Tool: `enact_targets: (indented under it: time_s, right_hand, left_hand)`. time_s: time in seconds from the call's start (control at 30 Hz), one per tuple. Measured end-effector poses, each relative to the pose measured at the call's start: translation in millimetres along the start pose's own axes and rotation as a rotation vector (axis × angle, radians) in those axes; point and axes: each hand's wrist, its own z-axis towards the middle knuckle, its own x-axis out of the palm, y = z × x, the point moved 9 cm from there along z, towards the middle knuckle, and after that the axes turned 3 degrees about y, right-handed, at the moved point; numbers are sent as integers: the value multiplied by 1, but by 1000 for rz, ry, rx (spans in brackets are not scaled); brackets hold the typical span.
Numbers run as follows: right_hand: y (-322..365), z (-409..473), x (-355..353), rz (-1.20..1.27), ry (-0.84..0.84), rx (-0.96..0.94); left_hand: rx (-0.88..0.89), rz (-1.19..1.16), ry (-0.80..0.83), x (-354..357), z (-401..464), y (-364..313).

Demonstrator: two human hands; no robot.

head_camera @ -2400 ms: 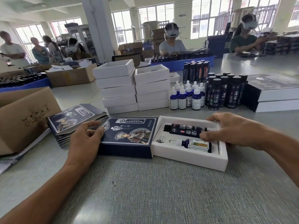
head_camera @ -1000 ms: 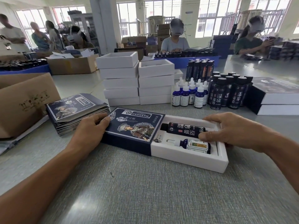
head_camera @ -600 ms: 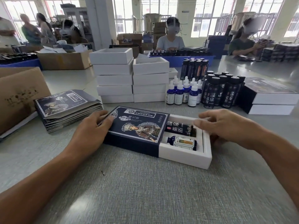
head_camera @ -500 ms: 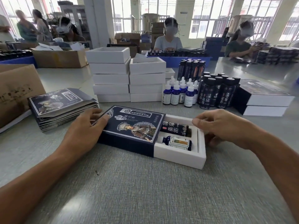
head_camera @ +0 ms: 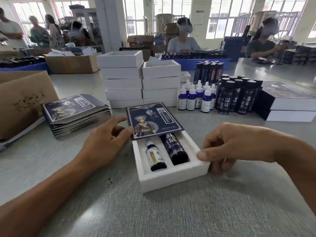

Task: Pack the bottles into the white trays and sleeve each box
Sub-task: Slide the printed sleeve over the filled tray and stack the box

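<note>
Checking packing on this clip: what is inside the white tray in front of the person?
The white tray holds a small blue dropper bottle and a taller dark bottle, side by side. The printed sleeve covers their far ends.

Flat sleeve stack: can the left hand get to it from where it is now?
Probably yes. The left hand lies open beside the dark sleeve, and the flat sleeve stack sits just beyond it on bare table, nothing between.
</note>
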Motion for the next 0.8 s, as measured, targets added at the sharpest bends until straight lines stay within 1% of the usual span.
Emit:
enact_targets:
  time_s: [0.07,0.1,0.13,0.2,0.27,0.43,0.57,0.7,0.8]
  right_hand:
    - [5,-1,5,-41,63,-39]
    - [5,0,5,-49,68,-52]
    - [4,1,3,-39,50,-54]
    - [-1,4,-6,20,-48,-39]
    - [-4,7,-10,15,-111,-44]
    - [3,11,0,-72,-79,-112]
    - [9,13,14,-100,-8,-124]
    - [13,13,15,-114,-30,-127]
    - [12,11,15,-107,-41,-125]
  left_hand:
    - [30,-19,35,5,0,-2]
    - [39,-26,41,6,0,-3]
    - [43,-36,46,6,0,-3]
    - [33,-58,62,7,0,-2]
    - [27,-88,90,10,0,0]
    - [5,-107,164,21,3,8]
    - [-2,-152,169,22,3,8]
    - [-21,-138,162,22,4,9]
    - [-50,-214,168,19,12,6]
